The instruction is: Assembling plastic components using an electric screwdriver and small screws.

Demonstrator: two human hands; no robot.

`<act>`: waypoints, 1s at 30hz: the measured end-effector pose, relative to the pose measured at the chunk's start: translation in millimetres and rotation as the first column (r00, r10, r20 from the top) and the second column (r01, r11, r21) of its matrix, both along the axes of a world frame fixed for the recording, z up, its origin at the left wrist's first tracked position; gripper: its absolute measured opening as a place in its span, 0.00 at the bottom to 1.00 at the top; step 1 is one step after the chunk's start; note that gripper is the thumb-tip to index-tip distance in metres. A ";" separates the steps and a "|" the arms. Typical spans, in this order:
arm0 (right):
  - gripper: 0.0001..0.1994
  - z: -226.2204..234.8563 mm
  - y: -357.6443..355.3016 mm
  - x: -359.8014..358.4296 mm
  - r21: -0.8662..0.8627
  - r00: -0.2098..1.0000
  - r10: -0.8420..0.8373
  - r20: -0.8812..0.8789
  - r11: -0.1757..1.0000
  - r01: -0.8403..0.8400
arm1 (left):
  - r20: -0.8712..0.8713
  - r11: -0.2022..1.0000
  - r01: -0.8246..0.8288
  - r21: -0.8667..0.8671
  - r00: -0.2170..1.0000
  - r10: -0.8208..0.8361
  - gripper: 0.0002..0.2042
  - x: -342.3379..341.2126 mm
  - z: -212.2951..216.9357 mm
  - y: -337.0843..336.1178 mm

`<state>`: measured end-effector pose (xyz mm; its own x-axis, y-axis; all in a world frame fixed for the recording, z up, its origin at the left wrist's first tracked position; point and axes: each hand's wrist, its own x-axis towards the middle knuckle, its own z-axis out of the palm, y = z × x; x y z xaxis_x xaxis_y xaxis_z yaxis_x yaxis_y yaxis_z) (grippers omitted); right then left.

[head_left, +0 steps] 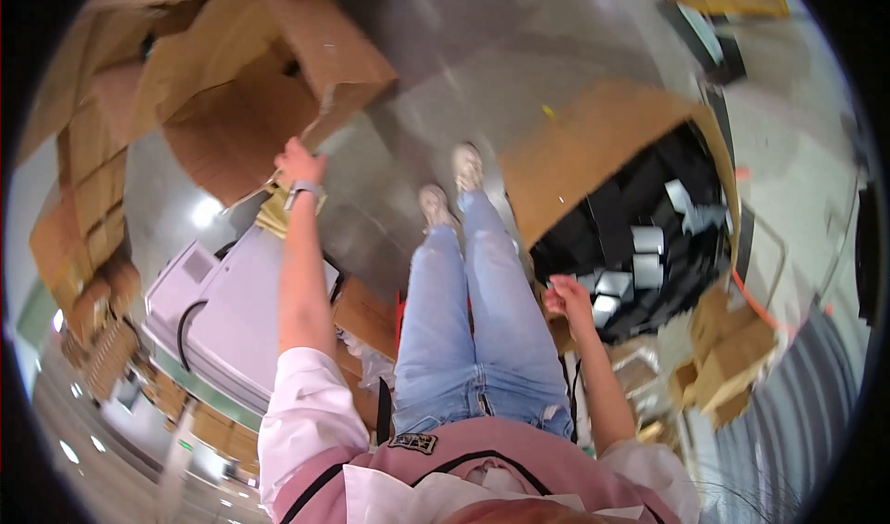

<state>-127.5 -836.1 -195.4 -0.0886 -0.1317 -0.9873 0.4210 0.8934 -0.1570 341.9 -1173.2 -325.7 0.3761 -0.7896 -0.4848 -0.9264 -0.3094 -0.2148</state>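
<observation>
While the person stands on the grey floor (519,51), the left hand (298,164) is closed on the flap edge of a large empty cardboard box (250,107) lying to the front-left. The box looks light and stiff, but its flap may bend, so a grip near the fold seems safer. The right hand (567,294) hangs loosely curled and empty beside a box of black packages (640,218).

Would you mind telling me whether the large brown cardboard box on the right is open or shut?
Open: the large brown cardboard box has its flap raised, exposing black and white packets inside.
</observation>
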 end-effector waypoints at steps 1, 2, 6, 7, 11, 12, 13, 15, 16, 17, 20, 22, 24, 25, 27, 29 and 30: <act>0.11 -3.4 6.3 -1.3 -0.072 0.999 -0.031 0.012 0.997 0.032 | 0.082 0.996 0.045 0.079 0.995 -0.051 0.35 -2.9 -3.7 -0.6; 0.12 -3.5 16.3 0.9 -0.093 0.995 -0.097 0.020 0.991 0.098 | 0.116 0.989 0.116 0.096 0.985 -0.127 0.24 -4.2 -7.1 -1.4; 0.12 -6.0 62.5 16.7 -0.033 0.984 -0.177 0.004 0.984 0.178 | 0.132 0.901 0.417 0.118 0.893 -0.430 0.08 -1.8 -21.5 -9.3; 0.12 -5.9 75.6 21.4 -0.018 0.978 -0.208 -0.024 0.978 0.207 | 0.118 0.886 0.448 0.117 0.880 -0.460 0.08 -3.4 -24.0 -6.9; 0.12 -8.6 125.1 56.4 -0.005 0.949 -0.313 -0.038 0.950 0.313 | 0.082 0.839 0.528 0.133 0.837 -0.541 0.08 -31.7 -29.5 12.7; 0.12 -9.0 134.7 67.0 0.021 0.949 -0.316 -0.025 0.948 0.316 | 0.086 0.841 0.520 0.152 0.841 -0.535 0.09 -39.8 -26.8 16.6; 0.12 -10.5 145.3 77.4 0.067 0.948 -0.318 -0.006 0.946 0.318 | 0.065 0.837 0.525 0.153 0.840 -0.538 0.10 -50.7 -26.3 24.1; 0.12 -12.6 167.7 98.2 0.007 0.941 -0.339 -0.018 0.941 0.339 | 0.010 0.810 0.572 0.126 0.816 -0.578 0.11 -72.9 -26.3 43.8; 0.12 -14.1 180.5 106.8 -0.055 0.944 -0.330 -0.015 0.943 0.329 | -0.058 0.792 0.605 0.079 0.796 -0.602 0.11 -83.9 -27.8 56.3; 0.12 -13.1 195.7 118.3 -0.102 0.946 -0.324 0.001 0.941 0.322 | -0.107 0.768 0.637 0.070 0.770 -0.629 0.12 -91.8 -27.7 72.8; 0.12 -10.2 239.6 150.0 -0.138 0.904 -0.424 -0.058 0.900 0.414 | -0.206 0.740 0.671 -0.036 0.720 -0.663 0.12 -117.0 -27.5 125.4; 0.12 -10.0 271.5 163.1 -0.077 0.888 -0.459 -0.025 0.887 0.456 | -0.286 0.719 0.694 -0.039 0.682 -0.673 0.12 -130.3 -24.4 163.9; 0.12 -4.5 307.9 175.1 -0.087 0.894 -0.446 -0.041 0.893 0.441 | -0.372 0.696 0.718 0.002 0.646 -0.666 0.12 -137.8 -20.6 205.8; 0.12 -2.5 325.7 180.1 -0.066 0.910 -0.411 -0.050 0.911 0.408 | -0.365 0.679 0.733 0.046 0.645 -0.671 0.12 -141.1 -19.7 226.1; 0.11 0.7 357.6 188.3 -0.107 0.873 -0.485 -0.054 0.872 0.477 | -0.357 0.663 0.745 0.075 0.641 -0.679 0.13 -145.3 -18.0 260.8; 0.11 1.0 388.4 190.5 -0.017 0.854 -0.506 -0.121 0.861 0.508 | -0.383 0.632 0.771 0.075 0.608 -0.696 0.12 -146.8 -17.6 291.3; 0.11 0.1 402.4 190.6 -0.049 0.826 -0.551 -0.116 0.834 0.549 | -0.374 0.626 0.776 0.081 0.606 -0.702 0.12 -146.4 -17.1 304.3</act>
<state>63.0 -433.7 -195.2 -0.2681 -0.0384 -0.9626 0.8191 0.5169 -0.2488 195.5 -868.9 -342.8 -0.4707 -0.5939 -0.6524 -0.8391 0.5299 0.1231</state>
